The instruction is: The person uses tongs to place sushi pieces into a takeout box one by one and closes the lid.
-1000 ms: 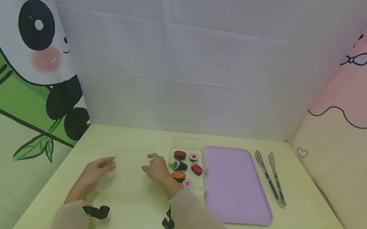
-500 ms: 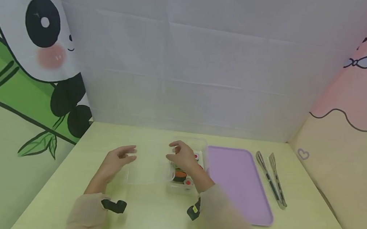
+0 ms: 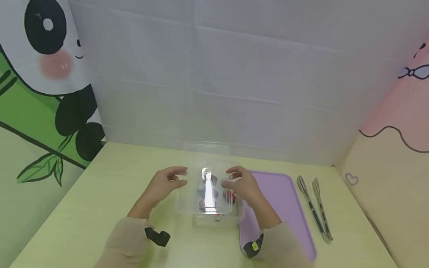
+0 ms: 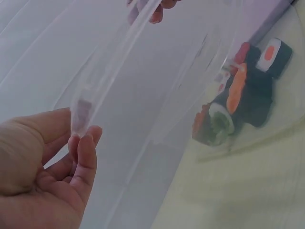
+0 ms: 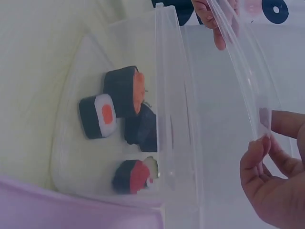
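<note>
Between my two hands hangs a clear plastic lid [image 3: 189, 202], pinched at its left edge by my left hand [image 3: 163, 185] and at its right edge by my right hand [image 3: 246, 185]. It hovers over a clear plastic box [image 5: 71, 157] that stands on the table. Inside the box lie several toy sushi pieces, among them a white-and-black roll with an orange centre [image 5: 97, 116] and a black roll with orange topping [image 5: 125, 90]. From the head view, glare on the lid partly hides them. In the left wrist view, thumb and fingertips grip the lid's rim.
A lilac tray [image 3: 278, 212] lies right of the box, close against it. Farther right, metal tongs [image 3: 315, 206] rest on the pale table [image 3: 76, 224]. A white cloth wall [image 3: 220, 66] rises behind, with printed cartoon panels at both sides.
Both hands have moved right, carrying the clear lid from the table left of the box to above the box. The box, tray and tongs stay in place.
</note>
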`<action>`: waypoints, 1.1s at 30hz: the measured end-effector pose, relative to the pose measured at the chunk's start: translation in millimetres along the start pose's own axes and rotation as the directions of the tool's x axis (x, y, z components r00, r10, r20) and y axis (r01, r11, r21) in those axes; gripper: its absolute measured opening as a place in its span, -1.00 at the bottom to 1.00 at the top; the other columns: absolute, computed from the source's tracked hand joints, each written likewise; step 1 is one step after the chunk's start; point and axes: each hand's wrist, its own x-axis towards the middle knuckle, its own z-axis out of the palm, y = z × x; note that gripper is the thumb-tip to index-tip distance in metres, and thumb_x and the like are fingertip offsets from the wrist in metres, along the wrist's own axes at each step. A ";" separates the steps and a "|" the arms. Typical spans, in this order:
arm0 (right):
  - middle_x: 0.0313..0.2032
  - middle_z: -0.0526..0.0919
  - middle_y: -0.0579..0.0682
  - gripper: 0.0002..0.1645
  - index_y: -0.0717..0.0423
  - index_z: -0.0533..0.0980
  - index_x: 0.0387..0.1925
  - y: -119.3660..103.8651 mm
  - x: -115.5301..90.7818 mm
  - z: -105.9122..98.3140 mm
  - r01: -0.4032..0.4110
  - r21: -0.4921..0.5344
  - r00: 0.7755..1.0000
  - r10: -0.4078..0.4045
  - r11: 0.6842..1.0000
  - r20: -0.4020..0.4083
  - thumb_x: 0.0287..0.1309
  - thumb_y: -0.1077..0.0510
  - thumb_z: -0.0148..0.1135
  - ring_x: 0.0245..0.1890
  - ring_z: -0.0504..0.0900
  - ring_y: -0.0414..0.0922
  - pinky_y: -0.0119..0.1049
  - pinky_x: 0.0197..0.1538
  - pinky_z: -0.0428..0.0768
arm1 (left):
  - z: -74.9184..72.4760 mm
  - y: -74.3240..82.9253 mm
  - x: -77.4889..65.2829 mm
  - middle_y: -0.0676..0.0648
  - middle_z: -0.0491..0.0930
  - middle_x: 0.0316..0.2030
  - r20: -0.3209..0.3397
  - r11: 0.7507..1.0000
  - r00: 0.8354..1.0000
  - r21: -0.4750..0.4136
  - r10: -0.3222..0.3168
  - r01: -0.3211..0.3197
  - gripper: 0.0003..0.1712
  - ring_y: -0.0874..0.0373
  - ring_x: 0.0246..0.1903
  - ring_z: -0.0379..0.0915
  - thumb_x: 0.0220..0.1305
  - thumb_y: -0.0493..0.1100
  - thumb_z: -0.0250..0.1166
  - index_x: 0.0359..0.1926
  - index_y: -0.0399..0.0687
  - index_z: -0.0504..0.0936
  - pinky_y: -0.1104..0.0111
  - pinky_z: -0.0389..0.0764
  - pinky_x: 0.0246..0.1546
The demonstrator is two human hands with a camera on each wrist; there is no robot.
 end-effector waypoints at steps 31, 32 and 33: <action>0.17 0.45 0.20 -0.59 0.41 0.49 0.13 17.3 -11.6 -64.5 0.076 0.407 0.996 -0.084 0.910 0.002 0.29 0.31 0.16 0.06 0.55 0.03 -0.19 0.24 0.44 | 30.6 41.9 4.5 -0.25 0.62 -0.08 -0.020 0.929 0.988 -0.339 0.152 -0.150 -0.60 -0.07 -0.09 0.60 0.48 -0.13 0.08 0.09 -0.39 0.55 0.19 0.50 0.15; 0.20 0.42 0.22 -0.58 0.45 0.45 0.15 17.9 -12.6 -63.7 0.073 0.437 0.997 -0.083 0.897 0.002 0.30 0.32 0.10 0.11 0.52 0.09 -0.16 0.27 0.41 | 32.1 42.0 3.9 -0.24 0.61 -0.02 -0.023 0.932 0.989 -0.331 0.148 -0.148 -0.58 -0.06 -0.05 0.58 0.49 -0.09 0.08 0.11 -0.37 0.55 0.17 0.48 0.17; 0.24 0.39 0.23 -0.56 0.47 0.43 0.17 18.3 -13.4 -62.7 0.071 0.457 0.997 -0.082 0.887 0.003 0.32 0.31 0.06 0.17 0.47 0.11 -0.12 0.31 0.36 | 33.8 41.8 3.5 -0.23 0.58 0.04 -0.028 0.934 0.989 -0.326 0.146 -0.147 -0.56 -0.07 0.00 0.56 0.49 -0.06 0.09 0.11 -0.37 0.55 0.15 0.47 0.18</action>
